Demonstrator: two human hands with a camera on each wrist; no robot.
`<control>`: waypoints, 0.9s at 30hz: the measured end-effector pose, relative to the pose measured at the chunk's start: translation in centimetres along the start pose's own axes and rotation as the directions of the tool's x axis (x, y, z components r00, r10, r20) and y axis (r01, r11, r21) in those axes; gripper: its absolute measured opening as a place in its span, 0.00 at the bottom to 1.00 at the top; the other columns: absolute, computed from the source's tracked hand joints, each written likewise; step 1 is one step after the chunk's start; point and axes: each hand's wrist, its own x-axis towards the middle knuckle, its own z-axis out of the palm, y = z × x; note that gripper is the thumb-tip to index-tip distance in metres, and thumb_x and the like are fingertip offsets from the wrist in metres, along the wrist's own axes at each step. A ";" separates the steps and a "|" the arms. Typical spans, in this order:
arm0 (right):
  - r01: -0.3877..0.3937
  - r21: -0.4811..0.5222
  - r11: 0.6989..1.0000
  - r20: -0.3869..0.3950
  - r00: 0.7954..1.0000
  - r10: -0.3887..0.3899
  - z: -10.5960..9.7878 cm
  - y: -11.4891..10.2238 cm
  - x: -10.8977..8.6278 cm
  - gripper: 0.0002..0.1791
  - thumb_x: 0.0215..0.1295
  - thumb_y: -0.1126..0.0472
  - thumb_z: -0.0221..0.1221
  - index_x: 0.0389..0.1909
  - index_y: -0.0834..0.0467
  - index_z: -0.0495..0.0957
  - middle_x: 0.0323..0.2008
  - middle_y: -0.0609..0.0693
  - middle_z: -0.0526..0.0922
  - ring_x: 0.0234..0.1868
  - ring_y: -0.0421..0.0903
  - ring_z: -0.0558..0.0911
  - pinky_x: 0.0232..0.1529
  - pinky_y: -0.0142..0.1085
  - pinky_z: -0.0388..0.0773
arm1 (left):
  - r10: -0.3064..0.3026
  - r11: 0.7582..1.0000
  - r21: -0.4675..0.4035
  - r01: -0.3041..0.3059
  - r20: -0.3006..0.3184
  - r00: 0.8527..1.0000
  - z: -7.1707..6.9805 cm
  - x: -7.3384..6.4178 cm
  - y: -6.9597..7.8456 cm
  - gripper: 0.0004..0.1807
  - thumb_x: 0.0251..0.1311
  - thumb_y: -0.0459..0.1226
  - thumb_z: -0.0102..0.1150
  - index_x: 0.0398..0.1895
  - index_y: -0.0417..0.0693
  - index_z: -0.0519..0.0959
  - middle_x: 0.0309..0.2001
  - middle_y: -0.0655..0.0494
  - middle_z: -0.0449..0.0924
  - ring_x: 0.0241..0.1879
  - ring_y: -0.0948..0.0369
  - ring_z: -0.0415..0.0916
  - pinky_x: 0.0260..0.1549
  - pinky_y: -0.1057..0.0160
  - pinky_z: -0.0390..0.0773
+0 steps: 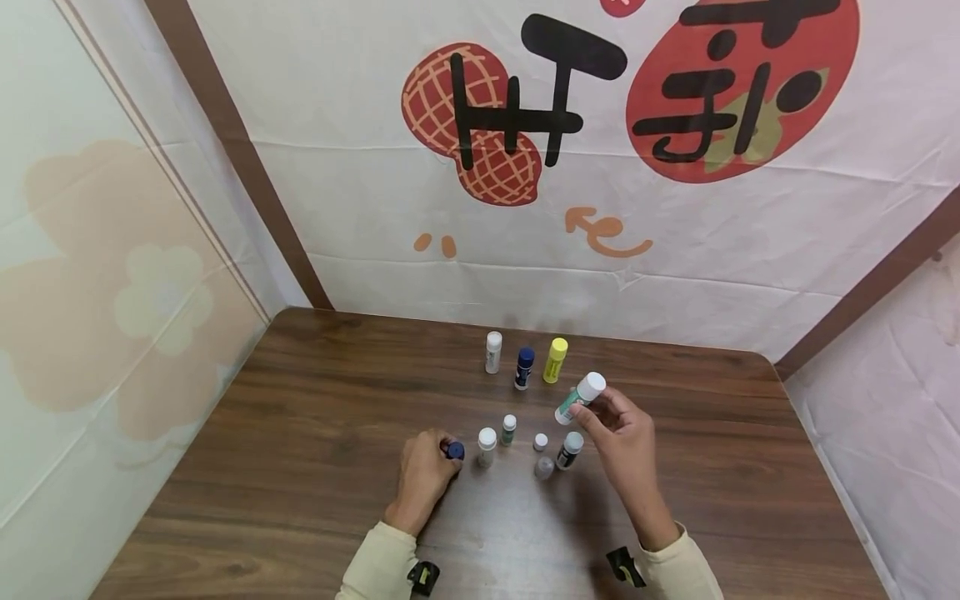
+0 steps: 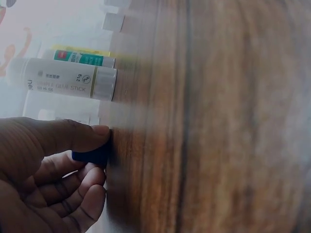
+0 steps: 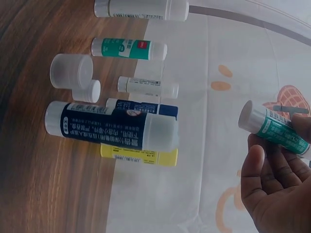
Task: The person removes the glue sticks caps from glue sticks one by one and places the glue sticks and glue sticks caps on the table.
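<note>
My left hand (image 1: 424, 472) is low at the table, its thumb and fingers pinching a short dark blue cap (image 2: 92, 155) that stands on the wood. The fingers hide part of it. My right hand (image 1: 626, 437) holds a green-and-white glue stick (image 3: 282, 131) tilted in the air, white cap end up in the head view. Just right of the left hand stands a white glue stick (image 1: 487, 450), with a small green one (image 1: 508, 430) behind it. Below the right hand are a dark glue stick with a greyish cap (image 1: 570, 450), a small white cap (image 1: 541, 442) and a translucent cap (image 1: 543, 468).
Farther back stand a white glue stick (image 1: 492, 353), a dark blue one (image 1: 523, 370) and a yellow one (image 1: 555, 362). The brown wooden table (image 1: 322, 400) ends at a printed cloth backdrop (image 1: 375, 217), with more cloth along both sides.
</note>
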 end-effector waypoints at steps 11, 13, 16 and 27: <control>-0.039 -0.036 0.999 0.009 0.999 0.040 0.6 -1.7 -0.8 0.13 0.58 0.69 0.66 0.44 0.66 0.81 0.37 0.58 0.84 0.34 0.48 0.81 0.34 0.29 0.78 | -0.028 0.999 -0.014 0.029 0.036 0.999 -1.2 0.0 1.0 0.23 0.37 0.30 0.76 0.42 0.36 0.83 0.32 0.50 0.83 0.34 0.53 0.79 0.36 0.52 0.78; -0.041 -0.023 0.999 0.008 0.999 0.041 0.8 -0.9 -0.8 0.14 0.58 0.67 0.66 0.45 0.65 0.81 0.38 0.58 0.84 0.34 0.46 0.82 0.36 0.30 0.78 | -0.042 0.998 -0.036 0.043 0.017 0.999 -2.1 0.0 1.6 0.23 0.41 0.31 0.75 0.44 0.35 0.82 0.33 0.47 0.83 0.35 0.51 0.80 0.36 0.51 0.78; -0.046 -0.018 0.999 0.012 0.999 0.046 1.1 0.5 -0.7 0.15 0.59 0.65 0.66 0.47 0.63 0.81 0.39 0.56 0.84 0.34 0.44 0.82 0.36 0.30 0.78 | -0.059 0.992 -0.114 0.057 -0.017 0.998 -3.4 -0.1 2.6 0.21 0.46 0.32 0.73 0.46 0.35 0.82 0.36 0.44 0.84 0.37 0.50 0.80 0.37 0.52 0.79; -0.037 -0.044 0.998 0.114 0.993 0.041 2.4 0.3 -2.0 0.17 0.63 0.61 0.64 0.52 0.61 0.79 0.40 0.54 0.84 0.38 0.45 0.82 0.39 0.33 0.78 | 0.015 0.852 -0.523 -0.013 -0.001 1.000 -6.3 -0.7 6.5 0.19 0.47 0.31 0.74 0.45 0.38 0.83 0.40 0.48 0.85 0.38 0.55 0.82 0.39 0.59 0.81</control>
